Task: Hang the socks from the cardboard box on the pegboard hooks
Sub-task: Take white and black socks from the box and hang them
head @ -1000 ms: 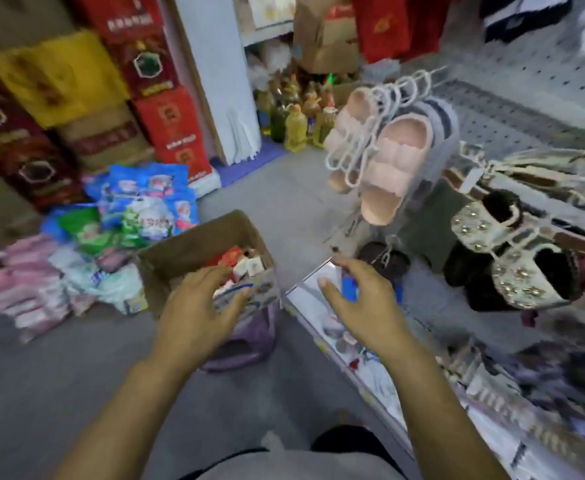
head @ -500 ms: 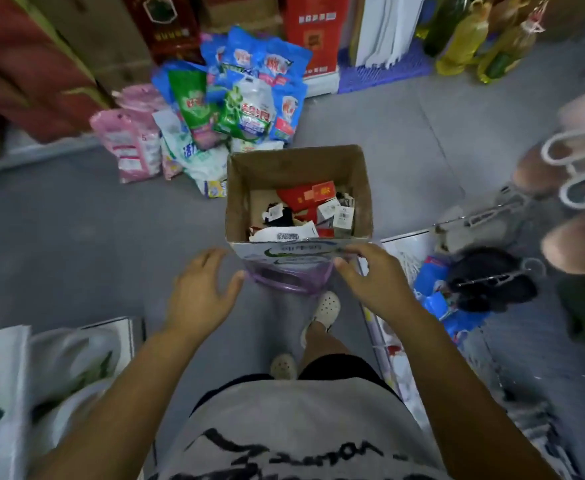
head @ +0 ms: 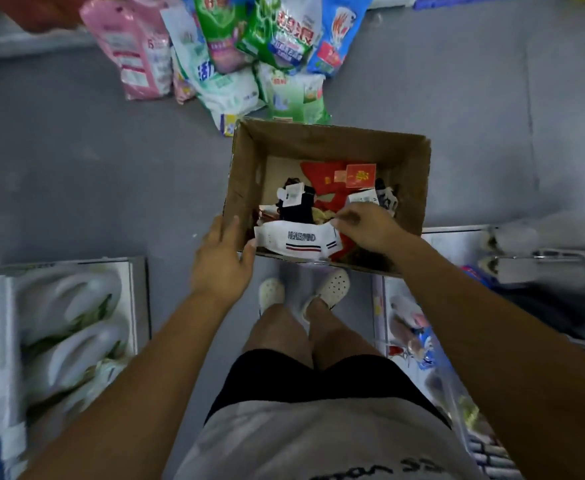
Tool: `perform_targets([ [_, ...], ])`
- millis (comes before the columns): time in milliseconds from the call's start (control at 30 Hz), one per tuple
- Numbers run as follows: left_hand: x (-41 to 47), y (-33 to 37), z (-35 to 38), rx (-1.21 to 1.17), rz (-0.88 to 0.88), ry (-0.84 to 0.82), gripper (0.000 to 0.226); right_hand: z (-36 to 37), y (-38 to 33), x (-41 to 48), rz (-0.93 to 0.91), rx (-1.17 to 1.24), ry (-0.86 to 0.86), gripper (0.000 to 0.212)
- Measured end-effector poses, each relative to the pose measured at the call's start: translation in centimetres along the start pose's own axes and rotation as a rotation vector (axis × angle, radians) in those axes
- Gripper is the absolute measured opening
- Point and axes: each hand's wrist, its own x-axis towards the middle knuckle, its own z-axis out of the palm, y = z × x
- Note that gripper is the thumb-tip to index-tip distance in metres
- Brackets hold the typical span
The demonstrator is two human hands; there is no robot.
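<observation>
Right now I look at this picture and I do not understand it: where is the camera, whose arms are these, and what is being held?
There is no machine here. A person wears a camera on the head, so you look down along their own arms to the grey floor. The left hand rests with straight fingers on the near corner of a cardboard box. The box holds red socks, a black sock and a white sock with stripes. The right hand reaches inside, fingers curled at the white sock's top edge, seemingly pinching it. Beyond the box lie colourful bags.
</observation>
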Motion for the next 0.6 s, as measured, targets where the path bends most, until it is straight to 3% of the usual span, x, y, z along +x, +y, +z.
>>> perform_targets([
  [200, 1.2, -1.7, 3.2, -0.051, 0.006, 0.135, 0.065, 3.5, 2.4, 5.8, 0.081, 0.001, -0.169, 0.053],
  [367, 1.0, -2.6, 4.5, -0.024, 0.069, 0.204, 0.068, 6.0, 3.2, 8.0, 0.082, -0.177, -0.152, 0.065],
  [467, 1.3, -2.7, 4.9, -0.003, 0.067, 0.203, 0.066, 6.1, 3.4, 8.4, 0.120, -0.304, -0.130, 0.048],
  [600, 1.6, -2.5, 4.9, 0.026, 0.045, 0.193, 0.066, 5.0, 3.1, 7.9, 0.044, -0.116, -0.097, 0.030],
])
